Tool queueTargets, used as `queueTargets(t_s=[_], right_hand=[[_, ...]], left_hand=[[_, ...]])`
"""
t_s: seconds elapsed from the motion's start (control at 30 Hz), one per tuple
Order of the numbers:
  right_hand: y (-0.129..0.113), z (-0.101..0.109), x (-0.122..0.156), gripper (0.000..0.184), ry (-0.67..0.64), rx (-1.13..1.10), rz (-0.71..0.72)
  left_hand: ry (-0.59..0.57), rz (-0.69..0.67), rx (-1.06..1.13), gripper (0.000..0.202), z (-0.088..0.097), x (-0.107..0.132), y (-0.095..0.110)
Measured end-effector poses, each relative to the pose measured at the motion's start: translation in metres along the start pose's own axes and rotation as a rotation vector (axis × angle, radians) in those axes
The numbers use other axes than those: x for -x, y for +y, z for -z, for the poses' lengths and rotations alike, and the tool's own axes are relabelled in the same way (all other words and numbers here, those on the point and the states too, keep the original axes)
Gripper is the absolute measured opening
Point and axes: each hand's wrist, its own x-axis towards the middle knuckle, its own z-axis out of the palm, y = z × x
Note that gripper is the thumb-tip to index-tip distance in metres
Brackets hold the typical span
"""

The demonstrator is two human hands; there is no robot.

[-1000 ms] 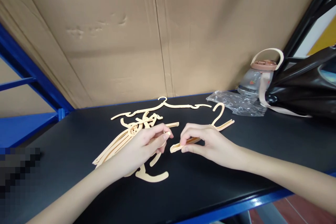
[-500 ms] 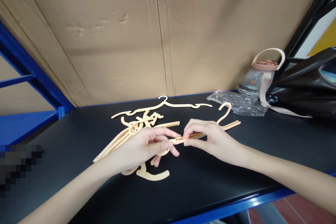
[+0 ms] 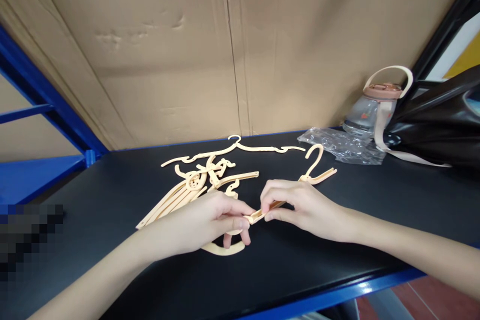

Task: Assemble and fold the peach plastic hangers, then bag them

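My right hand [image 3: 300, 204] pinches one arm of a cream plastic clothes hanger [image 3: 323, 177], whose hook stands up beyond my knuckles. At the end of that arm my left hand [image 3: 223, 212] grips a small curved hanger end piece [image 3: 235, 232], mostly covered by my fingers. The two parts touch between my fingertips; whether they are locked together I cannot tell. Left of my hands lies a pile of loose hanger parts [image 3: 170, 202]. One more curved piece [image 3: 225, 250] rests on the table just below my left fingers.
A fully spread hanger [image 3: 215, 153] lies along the back of the black table [image 3: 285, 280]. At the back right are crumpled clear plastic [image 3: 337, 146], a strapped bottle [image 3: 363, 115] and a black bag [image 3: 442, 120]. Cardboard [image 3: 168, 60] walls the back; blue frame bars [image 3: 52, 90] stand left.
Both hands have moved slightly toward me with the hanger, and its arm now tilts more steeply down toward my left hand. More of the pile shows behind my left hand.
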Motion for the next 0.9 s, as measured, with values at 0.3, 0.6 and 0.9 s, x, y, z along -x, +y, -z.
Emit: queueTargets(t_s=[0.3,0.6,0.9], right_hand=[[0.0,-0.002,0.0,0.009,-0.04,0.028,0.015],[0.001,-0.003,-0.002,0.007,-0.026,0.063,0.023],[0.001,-0.006,-0.003,0.008,0.008,0.037,-0.021]], left_hand=[[0.14,-0.086,-0.327,0.031,-0.01,0.002,0.003],[0.179,0.029,-0.684,0.026,-0.015,-0.001,0.016],[0.183,0.041,-0.852,0.018,-0.02,-0.005,0.015]])
